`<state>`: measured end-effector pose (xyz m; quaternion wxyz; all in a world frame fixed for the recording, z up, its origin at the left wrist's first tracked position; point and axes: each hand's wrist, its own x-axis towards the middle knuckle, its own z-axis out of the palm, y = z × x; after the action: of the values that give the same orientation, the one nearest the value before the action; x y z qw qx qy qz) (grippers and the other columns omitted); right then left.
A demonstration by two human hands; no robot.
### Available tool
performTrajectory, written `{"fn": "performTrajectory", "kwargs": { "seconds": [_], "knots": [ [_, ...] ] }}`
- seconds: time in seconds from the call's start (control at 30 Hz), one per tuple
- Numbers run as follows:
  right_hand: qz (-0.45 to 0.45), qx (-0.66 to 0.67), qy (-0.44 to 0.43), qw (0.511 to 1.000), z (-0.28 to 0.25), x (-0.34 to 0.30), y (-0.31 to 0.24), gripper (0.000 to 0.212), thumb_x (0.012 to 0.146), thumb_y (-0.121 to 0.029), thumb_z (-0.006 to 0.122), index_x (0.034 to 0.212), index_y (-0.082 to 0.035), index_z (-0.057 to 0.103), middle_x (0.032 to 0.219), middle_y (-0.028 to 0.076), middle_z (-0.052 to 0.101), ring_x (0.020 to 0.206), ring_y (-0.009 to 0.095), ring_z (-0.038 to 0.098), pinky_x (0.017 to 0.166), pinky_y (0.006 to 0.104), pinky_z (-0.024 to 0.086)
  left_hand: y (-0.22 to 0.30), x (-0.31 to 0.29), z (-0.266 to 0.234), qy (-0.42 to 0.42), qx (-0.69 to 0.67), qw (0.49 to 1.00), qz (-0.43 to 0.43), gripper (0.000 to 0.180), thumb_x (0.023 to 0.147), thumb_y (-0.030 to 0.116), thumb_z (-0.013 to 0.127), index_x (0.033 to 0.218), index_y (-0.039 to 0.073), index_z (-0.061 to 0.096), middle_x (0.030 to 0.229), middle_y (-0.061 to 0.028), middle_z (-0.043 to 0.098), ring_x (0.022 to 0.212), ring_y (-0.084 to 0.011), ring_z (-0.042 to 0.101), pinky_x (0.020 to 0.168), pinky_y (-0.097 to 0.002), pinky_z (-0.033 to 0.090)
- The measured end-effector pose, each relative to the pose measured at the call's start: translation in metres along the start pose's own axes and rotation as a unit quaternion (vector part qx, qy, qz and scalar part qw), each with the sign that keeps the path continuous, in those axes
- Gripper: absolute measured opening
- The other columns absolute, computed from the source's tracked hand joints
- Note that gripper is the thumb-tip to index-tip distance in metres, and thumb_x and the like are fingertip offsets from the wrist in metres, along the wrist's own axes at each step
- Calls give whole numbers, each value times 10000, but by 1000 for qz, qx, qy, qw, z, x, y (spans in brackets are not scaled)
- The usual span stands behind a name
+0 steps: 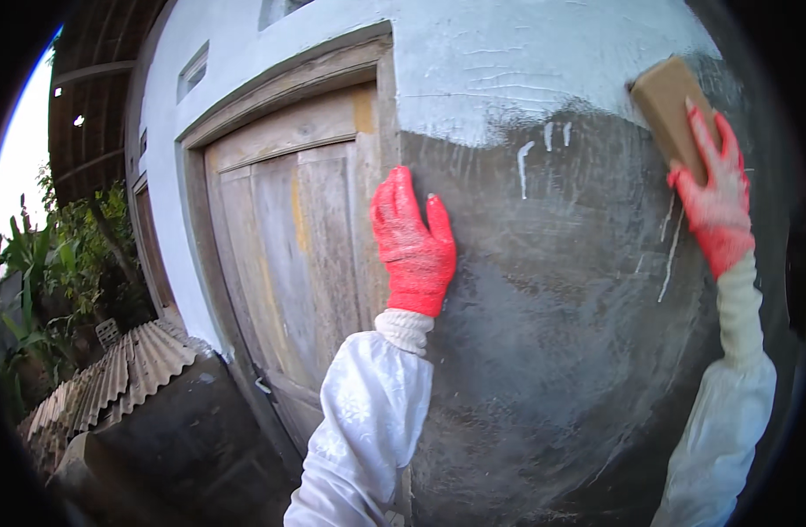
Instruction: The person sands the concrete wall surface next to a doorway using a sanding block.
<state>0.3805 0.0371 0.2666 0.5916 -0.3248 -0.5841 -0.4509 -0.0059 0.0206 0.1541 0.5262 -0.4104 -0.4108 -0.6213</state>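
My right hand (721, 202), in a red-coated glove, grips a brown rectangular block (671, 110); whether it is sponge or something else I cannot tell. The block lies against the wall, at the border of the pale paint (543, 53) and the dark grey bare surface (543, 316). White drips (523, 169) run down over the grey part. My left hand (412, 237), gloved the same way, is held up flat beside the door frame with its fingers stretched out. It seems to rest on the frame's edge, and nothing shows in it.
A weathered wooden door (284, 220) in a wooden frame (280, 92) stands left of the grey wall. Corrugated roofing sheets (126, 369) lie over a low dark structure at the lower left. Green plants (87, 255) grow beyond, under a dark roof overhang (96, 105).
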Motion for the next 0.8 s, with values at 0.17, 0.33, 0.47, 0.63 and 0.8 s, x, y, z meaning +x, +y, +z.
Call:
{"fn": "performTrajectory", "kwargs": {
  "seconds": [0.17,0.33,0.47,0.63,0.8],
  "knots": [
    [-438,159,-383,798,-51,-194,-105,621,757,-221,694,1372,-254,610,1348,144,513,1198,362,535,1050,564,447,-2,1,-1,5,-23,1000,-12,514,971,152,613,1432,-32,479,1406,-235,528,1309,-416,477,1130,-497,364],
    [-482,131,-369,784,-44,-199,-105,604,782,-237,671,1381,-273,602,1376,130,505,1235,368,518,1076,550,436,-4,0,0,-3,-23,1000,-14,521,964,149,617,1435,-27,480,1423,-234,516,1321,-421,470,1134,-505,360],
    [-183,43,-144,972,-17,-64,-76,932,589,-36,794,1468,-216,541,1555,191,388,1384,446,429,1119,512,417,-7,2,-4,-7,-43,999,-18,517,959,140,620,1432,-20,485,1422,-234,516,1323,-418,470,1134,-505,362],
    [-8,-2,-17,1000,9,-11,-30,880,726,-83,785,1530,-255,472,1564,189,385,1377,417,457,1114,460,441,4,1,2,-1,-56,998,-11,510,961,130,616,1428,-25,486,1414,-228,524,1313,-411,481,1125,-498,374],
    [-349,173,-309,868,-33,-174,-134,749,651,-261,799,1378,-271,622,1386,164,491,1242,390,509,1059,538,443,-10,-4,-6,-7,-48,999,-20,503,963,124,614,1428,-22,488,1414,-221,529,1307,-409,485,1122,-493,379]
  ]
}}
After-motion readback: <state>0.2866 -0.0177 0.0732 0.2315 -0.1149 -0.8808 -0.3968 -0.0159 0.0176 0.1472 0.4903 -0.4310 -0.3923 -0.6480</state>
